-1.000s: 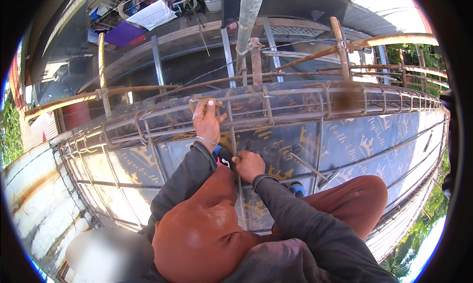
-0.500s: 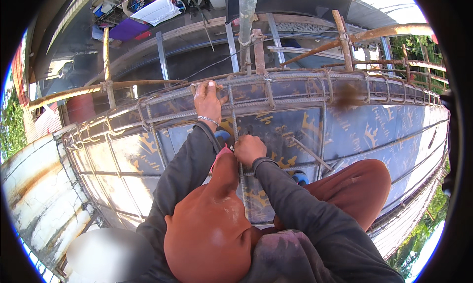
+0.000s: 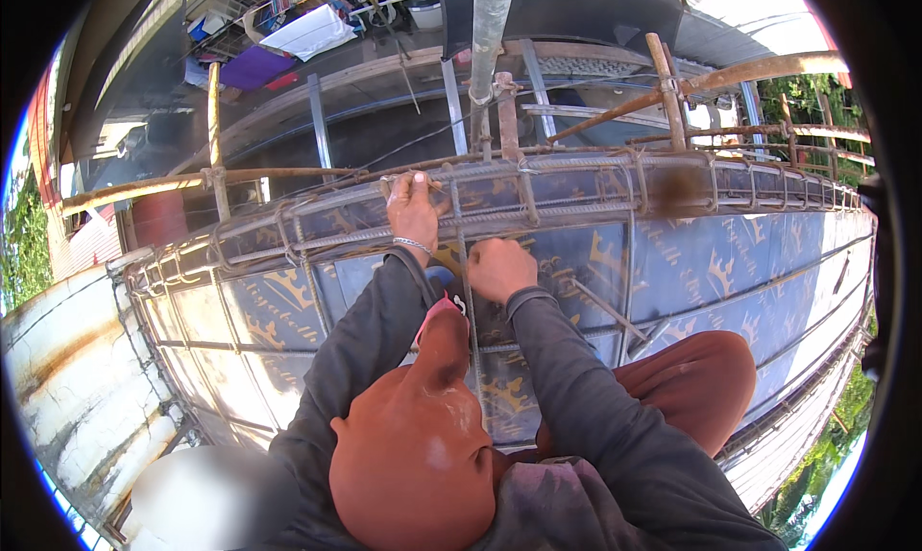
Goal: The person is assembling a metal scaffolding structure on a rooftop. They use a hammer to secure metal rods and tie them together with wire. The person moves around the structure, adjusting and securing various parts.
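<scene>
Up at the frame's centre, the left hand (image 3: 413,205) is clamped on the top bar of the rebar cage (image 3: 576,181). Just lower right, the right hand (image 3: 499,268) is closed in a fist around an upright rebar (image 3: 471,349) over the blue patterned sheet (image 3: 730,263).

The left hand (image 3: 413,205) has moved up to grab the top bar (image 3: 538,167). The right hand (image 3: 499,268) slid up a little too.

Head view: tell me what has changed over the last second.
Little moved. The left hand keeps its grip on the top bars of the rebar cage, and the right hand stays closed at the upright bar below it. Only the camera drifted slightly; cage and blue sheeting unchanged.
</scene>
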### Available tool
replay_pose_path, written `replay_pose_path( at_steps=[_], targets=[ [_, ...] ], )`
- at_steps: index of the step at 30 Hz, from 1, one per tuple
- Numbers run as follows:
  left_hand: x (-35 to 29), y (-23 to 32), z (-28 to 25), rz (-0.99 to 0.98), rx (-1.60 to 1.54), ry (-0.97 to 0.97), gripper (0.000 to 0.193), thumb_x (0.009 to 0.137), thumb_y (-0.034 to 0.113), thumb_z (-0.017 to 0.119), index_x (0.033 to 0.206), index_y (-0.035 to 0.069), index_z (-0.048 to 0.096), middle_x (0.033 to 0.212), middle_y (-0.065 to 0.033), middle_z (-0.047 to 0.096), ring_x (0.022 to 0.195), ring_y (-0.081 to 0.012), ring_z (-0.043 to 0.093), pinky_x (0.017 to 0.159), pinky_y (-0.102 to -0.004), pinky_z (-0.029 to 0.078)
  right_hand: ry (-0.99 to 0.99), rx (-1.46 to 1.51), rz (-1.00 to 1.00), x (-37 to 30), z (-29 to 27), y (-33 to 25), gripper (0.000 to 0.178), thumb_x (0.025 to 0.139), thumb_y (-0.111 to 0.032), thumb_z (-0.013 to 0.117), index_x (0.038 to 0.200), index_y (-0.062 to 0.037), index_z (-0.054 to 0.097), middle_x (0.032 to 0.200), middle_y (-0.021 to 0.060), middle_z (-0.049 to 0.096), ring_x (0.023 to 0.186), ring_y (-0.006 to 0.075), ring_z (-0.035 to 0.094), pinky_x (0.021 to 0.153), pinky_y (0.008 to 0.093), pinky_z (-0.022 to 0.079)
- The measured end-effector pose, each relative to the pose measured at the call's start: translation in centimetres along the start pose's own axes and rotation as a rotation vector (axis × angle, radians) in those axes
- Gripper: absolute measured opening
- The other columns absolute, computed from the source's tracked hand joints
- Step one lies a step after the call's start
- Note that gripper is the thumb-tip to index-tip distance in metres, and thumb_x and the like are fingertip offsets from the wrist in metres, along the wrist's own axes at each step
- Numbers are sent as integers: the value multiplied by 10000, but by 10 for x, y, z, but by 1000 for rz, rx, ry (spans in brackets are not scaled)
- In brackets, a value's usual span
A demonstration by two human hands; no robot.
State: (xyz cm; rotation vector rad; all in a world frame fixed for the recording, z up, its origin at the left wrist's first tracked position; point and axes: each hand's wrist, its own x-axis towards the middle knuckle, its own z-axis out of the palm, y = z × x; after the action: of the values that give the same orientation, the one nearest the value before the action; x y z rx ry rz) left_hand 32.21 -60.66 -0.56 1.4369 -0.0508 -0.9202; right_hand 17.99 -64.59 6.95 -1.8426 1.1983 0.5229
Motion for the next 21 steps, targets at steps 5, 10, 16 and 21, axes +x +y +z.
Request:
replay_pose_path(
  at_steps=[5, 10, 16, 21],
  targets=[
    [1, -1, 5, -19, 4, 5, 124, 1019, 196, 484, 987, 101, 557, 929, -33, 569, 905, -126, 582, 687, -384, 587, 484, 56, -356, 86, -83, -32, 286, 882, -296, 566, 950, -60, 711, 978, 191, 688, 933, 371, 654, 823, 462, 517],
    [0, 1, 2, -9, 24, 26, 139, 1021, 206, 485, 994, 93, 561, 931, -37, 571, 894, -128, 577, 713, -382, 585, -2, -427, -347, 169, -75, -30, 347, 913, -312, 530, 998, -28, 711, 1038, 199, 688, 989, 382, 647, 895, 447, 489],
    [-4, 2, 5, -30, -21, 15, 155, 1024, 203, 480, 1006, 72, 560, 947, -44, 576, 942, -131, 568, 740, -392, 586, -272, -898, -649, 194, -64, -27, 292, 880, -258, 557, 982, -46, 730, 955, 175, 701, 926, 360, 669, 853, 422, 520],
    [-5, -2, 4, -14, 152, 3, 170, 1015, 185, 498, 1026, 44, 593, 938, -43, 588, 908, -124, 579, 734, -348, 579, -80, -493, -347, 192, -51, -12, 297, 860, -193, 554, 1038, -15, 712, 1049, 232, 683, 1029, 375, 652, 892, 423, 519]
  ],
)
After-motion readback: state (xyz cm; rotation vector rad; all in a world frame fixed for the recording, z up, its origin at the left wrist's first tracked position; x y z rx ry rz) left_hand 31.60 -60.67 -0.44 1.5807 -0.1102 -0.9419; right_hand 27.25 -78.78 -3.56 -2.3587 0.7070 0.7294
